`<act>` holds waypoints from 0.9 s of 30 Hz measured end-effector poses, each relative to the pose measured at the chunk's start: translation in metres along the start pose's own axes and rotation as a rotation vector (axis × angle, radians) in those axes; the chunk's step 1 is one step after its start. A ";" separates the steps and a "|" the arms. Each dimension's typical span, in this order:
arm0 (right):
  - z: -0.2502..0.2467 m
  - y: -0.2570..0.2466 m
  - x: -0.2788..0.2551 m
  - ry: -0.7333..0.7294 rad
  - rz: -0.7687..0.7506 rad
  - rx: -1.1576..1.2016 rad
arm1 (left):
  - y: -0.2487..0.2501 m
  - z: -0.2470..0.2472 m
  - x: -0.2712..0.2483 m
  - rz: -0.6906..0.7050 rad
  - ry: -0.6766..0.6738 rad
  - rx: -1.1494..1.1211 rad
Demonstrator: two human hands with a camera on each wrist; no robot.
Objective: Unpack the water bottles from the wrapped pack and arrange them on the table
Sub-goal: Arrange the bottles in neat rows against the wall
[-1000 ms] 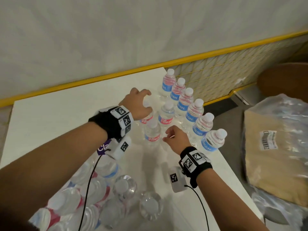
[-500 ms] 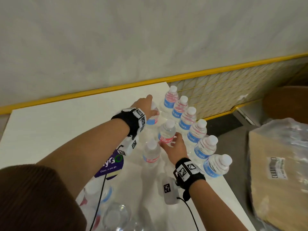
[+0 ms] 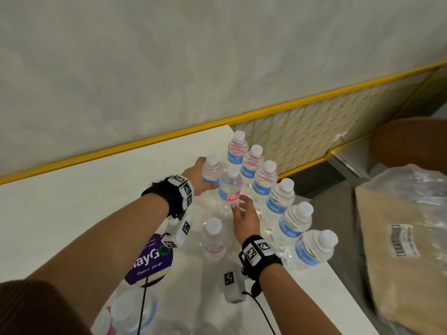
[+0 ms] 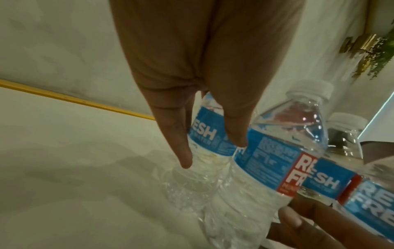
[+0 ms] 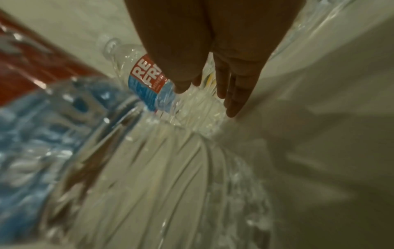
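Left hand: thumb and fingers wrapped round the far bottle, which stands upright on the white table. Right hand: fingers straight and spread, tips at the lower body of the near bottle, gripping nothing. Both bottles stand just left of a diagonal row of six bottles along the table's right edge. One lone bottle stands between the two wrists. Wrapped pack: at the near edge, bottles inside, blurred. Purple sticker: on the table beside the pack.
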State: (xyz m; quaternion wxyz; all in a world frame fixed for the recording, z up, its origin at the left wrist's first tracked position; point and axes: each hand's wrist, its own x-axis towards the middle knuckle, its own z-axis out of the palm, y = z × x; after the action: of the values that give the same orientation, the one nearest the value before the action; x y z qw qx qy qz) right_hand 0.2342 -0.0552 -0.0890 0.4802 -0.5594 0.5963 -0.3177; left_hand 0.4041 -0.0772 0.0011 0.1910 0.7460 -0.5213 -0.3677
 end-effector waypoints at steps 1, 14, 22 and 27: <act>0.002 0.001 0.001 0.005 0.010 -0.004 | -0.001 0.001 0.000 0.009 0.007 0.004; 0.011 -0.001 0.015 0.012 0.057 0.037 | -0.011 0.012 0.011 -0.003 0.113 -0.143; 0.016 0.004 0.023 0.024 -0.006 0.030 | -0.018 0.015 0.018 0.014 0.123 -0.218; 0.017 -0.001 0.024 -0.003 -0.025 0.011 | -0.023 0.018 0.020 0.002 0.132 -0.208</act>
State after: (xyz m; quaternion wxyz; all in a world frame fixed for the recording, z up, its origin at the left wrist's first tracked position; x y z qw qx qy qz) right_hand 0.2527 -0.0765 -0.0988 0.4799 -0.5647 0.5869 -0.3262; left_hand 0.4092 -0.0852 -0.0326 0.3019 0.7442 -0.4674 -0.3695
